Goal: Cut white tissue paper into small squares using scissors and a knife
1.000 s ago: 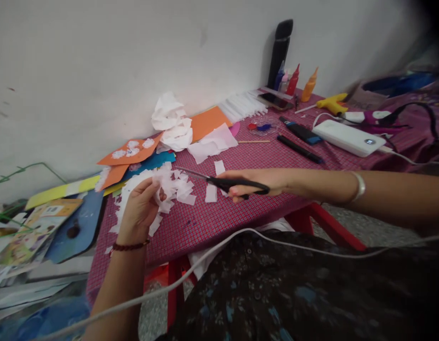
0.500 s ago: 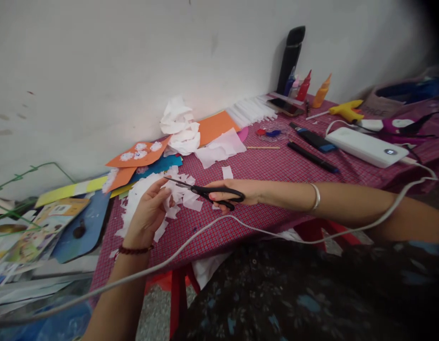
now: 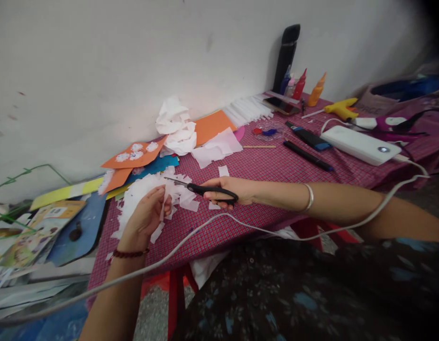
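My right hand (image 3: 229, 189) grips black-handled scissors (image 3: 196, 189), fingers through the handle loops. Their blades point left and lie close together. To the left of the tips, my left hand (image 3: 148, 213) has its fingers pinched on a narrow piece of white paper (image 3: 163, 202), partly hidden by the fingers. Beneath and behind that hand spreads a heap of cut white paper pieces (image 3: 136, 189). Loose scraps lie around it, one white scrap (image 3: 224, 171) beyond my right hand.
Crumpled white tissue (image 3: 177, 125), orange sheets (image 3: 214, 127) and white sticks (image 3: 248, 109) lie along the wall. To the right are a marker (image 3: 307, 156), a white power bank (image 3: 360, 144) and a yellow glue gun (image 3: 342, 110). A white cable (image 3: 191, 234) crosses before my arms.
The scissor blades have closed together. My left hand has dropped slightly away from the blades, and the paper between its fingers shows more. The view has shifted a little.
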A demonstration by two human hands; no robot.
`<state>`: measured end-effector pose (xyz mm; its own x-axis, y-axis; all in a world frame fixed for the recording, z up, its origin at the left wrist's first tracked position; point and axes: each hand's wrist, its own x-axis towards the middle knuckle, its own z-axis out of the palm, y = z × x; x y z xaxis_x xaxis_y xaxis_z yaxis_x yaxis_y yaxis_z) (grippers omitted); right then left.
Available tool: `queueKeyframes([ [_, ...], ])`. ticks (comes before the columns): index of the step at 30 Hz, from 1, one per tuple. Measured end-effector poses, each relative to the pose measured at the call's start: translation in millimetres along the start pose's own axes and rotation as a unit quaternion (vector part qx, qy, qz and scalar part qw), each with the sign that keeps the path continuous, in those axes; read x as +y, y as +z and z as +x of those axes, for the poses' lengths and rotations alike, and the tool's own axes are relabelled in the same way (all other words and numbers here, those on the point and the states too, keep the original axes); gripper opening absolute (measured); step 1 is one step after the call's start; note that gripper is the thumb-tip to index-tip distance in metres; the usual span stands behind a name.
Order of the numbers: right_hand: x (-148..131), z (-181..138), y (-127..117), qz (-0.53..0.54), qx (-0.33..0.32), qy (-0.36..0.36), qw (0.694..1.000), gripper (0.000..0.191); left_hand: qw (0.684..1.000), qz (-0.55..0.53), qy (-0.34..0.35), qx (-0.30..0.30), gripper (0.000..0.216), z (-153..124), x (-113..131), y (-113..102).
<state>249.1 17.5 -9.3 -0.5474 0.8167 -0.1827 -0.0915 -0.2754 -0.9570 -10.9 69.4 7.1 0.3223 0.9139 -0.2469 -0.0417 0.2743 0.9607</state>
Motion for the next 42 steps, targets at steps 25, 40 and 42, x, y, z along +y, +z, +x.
queueKeyframes([
  [25, -2.2, -9.5, -9.5, 0.024, -0.076, 0.066, 0.995, 0.037, 0.992, -0.085, 0.038, 0.083, 0.031, 6.4, 0.9, -1.8],
  [40, 1.0, -3.3, 2.1, 0.015, -0.048, 0.030, 0.998, 0.033, 0.994, -0.094, 0.044, 0.027, 0.030, 8.6, -5.4, 14.3],
  [42, 1.9, -2.1, 3.3, 0.015, -0.044, 0.022, 0.999, 0.036, 0.994, -0.094, 0.050, 0.023, 0.029, 10.7, -6.0, 14.3],
])
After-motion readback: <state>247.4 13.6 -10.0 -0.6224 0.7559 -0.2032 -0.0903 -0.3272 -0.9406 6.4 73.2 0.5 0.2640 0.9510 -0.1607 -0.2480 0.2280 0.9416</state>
